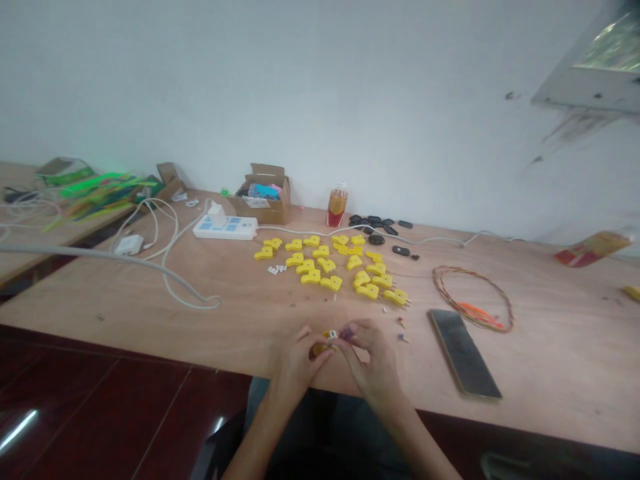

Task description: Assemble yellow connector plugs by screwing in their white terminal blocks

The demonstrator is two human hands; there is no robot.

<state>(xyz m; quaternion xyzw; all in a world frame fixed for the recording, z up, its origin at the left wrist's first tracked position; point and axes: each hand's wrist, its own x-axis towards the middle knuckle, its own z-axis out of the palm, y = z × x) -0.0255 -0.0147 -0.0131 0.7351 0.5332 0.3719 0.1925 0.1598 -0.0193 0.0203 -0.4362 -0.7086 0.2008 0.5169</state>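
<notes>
Close to the table's front edge, my left hand (296, 353) pinches a small yellow plastic piece (318, 349) with a white part (331, 335) at its end. Opposite it, my right hand (369, 357) has thumb and fingers closed on a small purple piece (347, 333), against the white part. My fingers cover much of both, and their exact kind is blurred. Beyond my hands lie several yellow plug-like pieces (331, 283), some with thin metal prongs. Two small screw-like bits (403, 338) with coloured heads are to the right of my right hand.
A dark phone (465, 353) and a coiled twisted cord (511, 300) lie to the right. Farther back stand a power strip (225, 228), an open cardboard box (277, 212) and a bottle (337, 207), with black key-fob-like pieces (375, 223) nearby. White cables (170, 267) loop at left.
</notes>
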